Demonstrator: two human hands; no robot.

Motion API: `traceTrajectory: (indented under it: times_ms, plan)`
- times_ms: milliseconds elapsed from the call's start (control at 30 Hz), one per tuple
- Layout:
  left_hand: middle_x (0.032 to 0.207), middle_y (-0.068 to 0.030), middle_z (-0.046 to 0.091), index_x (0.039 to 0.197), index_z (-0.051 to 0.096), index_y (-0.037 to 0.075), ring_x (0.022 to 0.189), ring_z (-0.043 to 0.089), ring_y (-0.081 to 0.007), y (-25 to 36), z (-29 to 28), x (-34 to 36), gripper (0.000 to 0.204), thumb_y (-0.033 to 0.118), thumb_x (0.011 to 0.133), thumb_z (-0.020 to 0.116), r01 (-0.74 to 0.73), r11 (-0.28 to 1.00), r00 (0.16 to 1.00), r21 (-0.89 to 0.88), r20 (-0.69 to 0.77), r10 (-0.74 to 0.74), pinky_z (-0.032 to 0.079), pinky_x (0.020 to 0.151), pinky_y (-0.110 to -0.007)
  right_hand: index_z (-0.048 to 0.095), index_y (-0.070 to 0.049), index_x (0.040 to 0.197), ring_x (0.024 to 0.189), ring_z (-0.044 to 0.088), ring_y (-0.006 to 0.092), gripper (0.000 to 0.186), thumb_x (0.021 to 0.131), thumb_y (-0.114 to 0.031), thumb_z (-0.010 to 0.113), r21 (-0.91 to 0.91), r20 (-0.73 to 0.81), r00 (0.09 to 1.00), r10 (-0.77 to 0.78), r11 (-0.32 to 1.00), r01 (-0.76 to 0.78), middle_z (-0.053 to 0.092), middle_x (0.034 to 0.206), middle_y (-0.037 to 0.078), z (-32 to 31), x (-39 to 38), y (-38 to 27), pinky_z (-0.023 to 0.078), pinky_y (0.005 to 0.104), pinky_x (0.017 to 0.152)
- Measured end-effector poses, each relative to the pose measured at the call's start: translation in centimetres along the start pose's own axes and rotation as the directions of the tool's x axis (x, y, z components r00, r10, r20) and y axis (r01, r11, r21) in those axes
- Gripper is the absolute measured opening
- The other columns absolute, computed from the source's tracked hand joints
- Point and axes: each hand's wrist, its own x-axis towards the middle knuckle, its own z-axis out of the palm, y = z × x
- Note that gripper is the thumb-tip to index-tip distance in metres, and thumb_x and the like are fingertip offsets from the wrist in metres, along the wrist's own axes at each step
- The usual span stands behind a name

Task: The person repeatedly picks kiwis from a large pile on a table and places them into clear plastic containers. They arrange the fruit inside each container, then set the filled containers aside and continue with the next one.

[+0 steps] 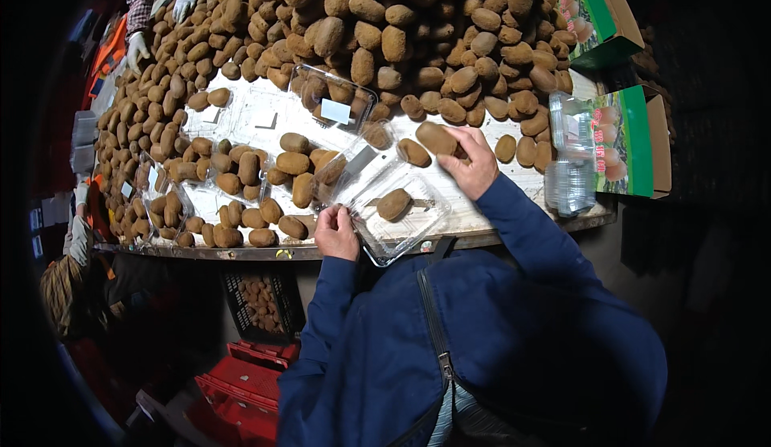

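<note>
Brown fuzzy kiwi [438,137] clasped in right hand [470,162], left hand [336,234] pinching clear tray [397,218]

Fisheye view with a black vignette filling the left and right margins. Even overhead light falls on the sorting table [514,175], brightest on its white centre and on the kiwifruit heap [418,37] toward the far edge; shadows there are short and soft. Glare streaks the clear plastic clamshell tray [401,220] near the front edge and the stacked trays [570,158] at the right edge. Below the front edge the scene is dim. The front edge bows; detail softens toward the rim.
</note>
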Motion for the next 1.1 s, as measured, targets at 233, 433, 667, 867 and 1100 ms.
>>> traceTrajectory:
  times_ms: [233,433,667,867,1100]
  plan:
    - [0.085,-0.0052,0.065,0.097,0.06,-0.003,0.075,0.061,-0.0094,-0.3,1.2,0.8,0.008,0.005,0.096,0.06,-0.036,0.996,0.999,0.079,-0.006,0.036,0.052,0.069,-0.024,0.06,-0.014,0.13,0.113,0.058,0.0341,0.057,0.077,-0.017,0.082,-0.034,0.289,0.928,-0.236,0.966,0.257,0.05,0.13,0.021,2.1,-2.4,-5.5,0.053,0.0403,0.094]
    - [0.08,-0.0022,0.062,0.094,0.058,-0.001,0.072,0.059,-0.0079,0.5,0.4,0.3,0.008,0.006,0.097,0.06,-0.028,0.996,0.998,0.081,-0.049,0.032,0.049,0.065,-0.024,0.054,-0.001,0.13,0.117,0.051,0.0391,0.056,0.082,-0.018,0.077,-0.516,-0.2,0.979,-0.044,0.854,-0.067,0.048,0.131,0.026,1.1,1.5,2.6,0.045,0.0483,0.097]
    - [0.081,-0.0017,0.063,0.094,0.057,0.0,0.073,0.057,-0.0071,2.5,0.7,-0.2,0.007,0.006,0.097,0.06,0.027,0.997,1.0,0.067,0.0,-0.027,0.049,0.067,-0.023,0.033,-0.015,0.151,0.123,0.045,0.0482,0.084,0.081,-0.022,0.079,-0.492,-0.237,0.97,-0.053,0.867,-0.072,0.035,0.141,0.031,1.8,4.7,6.5,0.044,0.0493,0.099]
    - [0.081,0.0002,0.061,0.094,0.058,0.0,0.074,0.057,-0.0064,1.3,0.4,0.1,0.005,0.004,0.097,0.06,0.106,0.989,0.994,-0.098,0.034,-0.103,0.047,0.068,-0.022,0.031,-0.021,0.152,0.126,0.042,0.0518,0.093,0.076,-0.033,0.084,-0.431,-0.163,0.98,-0.111,0.902,0.03,0.026,0.145,0.035,2.1,6.1,6.4,0.043,0.0497,0.102]
    - [0.085,-0.0018,0.064,0.096,0.059,0.0,0.074,0.058,-0.0071,0.3,0.1,0.4,0.004,0.004,0.097,0.059,0.058,0.996,0.997,-0.063,0.053,-0.055,0.049,0.068,-0.023,0.058,-0.015,0.126,0.117,0.051,0.0518,0.065,0.069,-0.03,0.086,-0.493,-0.091,0.943,-0.321,0.837,0.237,0.023,0.148,0.032,0.9,3.5,5.9,0.052,0.0489,0.094]
